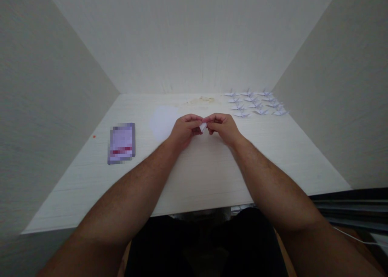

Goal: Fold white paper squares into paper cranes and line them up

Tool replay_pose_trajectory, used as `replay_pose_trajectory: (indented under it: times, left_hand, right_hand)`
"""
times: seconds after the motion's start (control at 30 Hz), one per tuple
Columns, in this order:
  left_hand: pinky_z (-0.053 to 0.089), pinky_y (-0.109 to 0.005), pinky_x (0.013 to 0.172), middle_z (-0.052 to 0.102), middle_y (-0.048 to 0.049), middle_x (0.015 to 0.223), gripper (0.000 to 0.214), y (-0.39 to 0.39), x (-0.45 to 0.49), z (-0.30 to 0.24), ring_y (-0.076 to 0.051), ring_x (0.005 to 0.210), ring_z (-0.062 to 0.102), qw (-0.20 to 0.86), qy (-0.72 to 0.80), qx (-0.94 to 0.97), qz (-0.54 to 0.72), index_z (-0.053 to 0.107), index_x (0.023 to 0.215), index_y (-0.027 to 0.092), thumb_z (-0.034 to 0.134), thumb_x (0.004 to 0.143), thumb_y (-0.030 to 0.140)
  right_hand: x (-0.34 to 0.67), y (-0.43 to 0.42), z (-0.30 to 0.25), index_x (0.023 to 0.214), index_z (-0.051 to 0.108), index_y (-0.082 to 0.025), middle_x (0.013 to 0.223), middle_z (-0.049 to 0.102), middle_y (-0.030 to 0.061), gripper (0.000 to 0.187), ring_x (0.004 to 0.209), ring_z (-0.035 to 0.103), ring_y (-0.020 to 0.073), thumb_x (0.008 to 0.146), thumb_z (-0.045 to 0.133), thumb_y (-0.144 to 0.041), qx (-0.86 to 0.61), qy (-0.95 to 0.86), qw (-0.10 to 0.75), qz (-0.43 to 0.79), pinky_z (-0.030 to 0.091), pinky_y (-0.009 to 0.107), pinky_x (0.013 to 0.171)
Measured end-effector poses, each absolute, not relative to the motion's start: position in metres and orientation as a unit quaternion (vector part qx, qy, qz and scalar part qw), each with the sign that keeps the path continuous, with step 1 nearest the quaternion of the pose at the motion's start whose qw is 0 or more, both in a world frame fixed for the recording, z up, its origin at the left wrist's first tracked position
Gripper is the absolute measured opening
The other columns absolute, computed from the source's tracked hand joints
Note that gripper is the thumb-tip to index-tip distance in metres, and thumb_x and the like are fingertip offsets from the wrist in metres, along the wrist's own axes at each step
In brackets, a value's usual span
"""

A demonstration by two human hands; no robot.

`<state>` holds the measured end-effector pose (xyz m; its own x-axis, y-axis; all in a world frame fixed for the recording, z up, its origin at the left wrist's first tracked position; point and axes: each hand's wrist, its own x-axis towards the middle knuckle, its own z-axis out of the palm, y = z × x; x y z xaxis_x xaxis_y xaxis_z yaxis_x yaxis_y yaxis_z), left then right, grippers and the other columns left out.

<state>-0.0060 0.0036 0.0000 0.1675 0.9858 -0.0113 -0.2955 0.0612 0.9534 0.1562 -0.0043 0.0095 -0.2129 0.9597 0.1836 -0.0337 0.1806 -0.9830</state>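
A small folded piece of white paper (203, 127) is pinched between both hands above the middle of the table. My left hand (187, 130) grips its left side with thumb and fingers. On the other side, my right hand (222, 127) holds it near the top, the fingertips of both hands almost meeting. The fingers cover part of the paper, so its full shape is hidden. Several folded white paper cranes (254, 103) stand in rows at the back right, beyond my right hand.
A purple-and-white rectangular object (121, 143), blurred out, lies on the pale table (206, 188) at left. Near it is a tiny orange bit (94, 136). A round whitish patch (164, 121) shows left of my hands. Panels (194, 38) enclose the back and sides.
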Motion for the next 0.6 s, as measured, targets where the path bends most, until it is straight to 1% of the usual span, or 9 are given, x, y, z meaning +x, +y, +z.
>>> replay_pose_trajectory:
  times: [0.1,0.2,0.27,0.33,0.43,0.5,0.6]
  left_hand:
    - [0.052,-0.03,0.056,0.066,-0.0035,0.063,0.012,0.0046,-0.008,0.0017,-0.013,0.055,0.059,0.643,0.382,0.422,0.512,0.069,0.072,0.016,0.074,0.065,0.023]
    - [0.054,-0.031,0.061,0.068,-0.0046,0.066,0.014,0.0038,-0.0076,0.0016,-0.013,0.057,0.062,0.656,0.37,0.415,0.511,0.07,0.075,0.014,0.072,0.061,0.017]
    - [0.055,-0.031,0.063,0.07,-0.0039,0.068,0.019,0.002,-0.0059,0.0009,-0.013,0.057,0.063,0.647,0.364,0.426,0.516,0.07,0.076,0.014,0.073,0.057,0.014]
    - [0.054,-0.03,0.065,0.07,-0.0026,0.07,0.022,-0.0001,-0.0037,0.0,-0.012,0.06,0.064,0.622,0.36,0.455,0.526,0.069,0.078,0.015,0.077,0.057,0.016]
    - [0.053,-0.027,0.064,0.07,-0.0015,0.074,0.027,-0.0017,-0.0012,-0.0016,-0.011,0.064,0.063,0.559,0.362,0.506,0.548,0.067,0.081,0.017,0.082,0.059,0.023]
    - [0.052,-0.026,0.063,0.07,-0.0011,0.075,0.03,-0.0012,-0.0009,-0.0026,-0.01,0.064,0.062,0.522,0.367,0.525,0.563,0.066,0.081,0.017,0.084,0.06,0.028]
    - [0.051,-0.025,0.062,0.068,-0.0007,0.073,0.032,0.0005,-0.0017,-0.0038,-0.01,0.062,0.06,0.495,0.375,0.539,0.568,0.065,0.08,0.017,0.085,0.061,0.032]
  right_hand:
    - [0.155,-0.0043,0.0093,0.084,0.07,-0.019,0.071,0.07,-0.0005,0.024,0.058,0.059,0.0103,0.063,0.076,-0.029,-0.397,-0.595,0.492,0.497,0.048,0.024,0.052]
    - [0.1539,-0.0047,0.0088,0.082,0.069,-0.018,0.066,0.068,-0.0007,0.024,0.054,0.056,0.0097,0.065,0.077,-0.034,-0.417,-0.597,0.502,0.466,0.046,0.023,0.049]
    - [0.1536,-0.005,0.0088,0.079,0.069,-0.018,0.061,0.066,-0.0015,0.024,0.05,0.053,0.0088,0.067,0.078,-0.036,-0.429,-0.595,0.511,0.448,0.043,0.023,0.046]
    - [0.1537,-0.0049,0.0089,0.077,0.068,-0.018,0.059,0.065,-0.0018,0.024,0.049,0.052,0.0088,0.067,0.078,-0.037,-0.434,-0.593,0.518,0.438,0.042,0.022,0.046]
    - [0.1539,-0.0042,0.0082,0.077,0.068,-0.019,0.062,0.066,-0.0013,0.025,0.05,0.052,0.0089,0.067,0.078,-0.04,-0.439,-0.592,0.523,0.429,0.042,0.023,0.046]
    - [0.1539,-0.0034,0.007,0.077,0.068,-0.019,0.062,0.066,-0.0015,0.026,0.05,0.051,0.009,0.067,0.078,-0.041,-0.44,-0.591,0.525,0.426,0.041,0.023,0.046]
    - [0.1536,-0.0026,0.0049,0.076,0.067,-0.019,0.059,0.063,-0.0022,0.028,0.05,0.051,0.0094,0.066,0.079,-0.042,-0.443,-0.588,0.525,0.428,0.041,0.023,0.046]
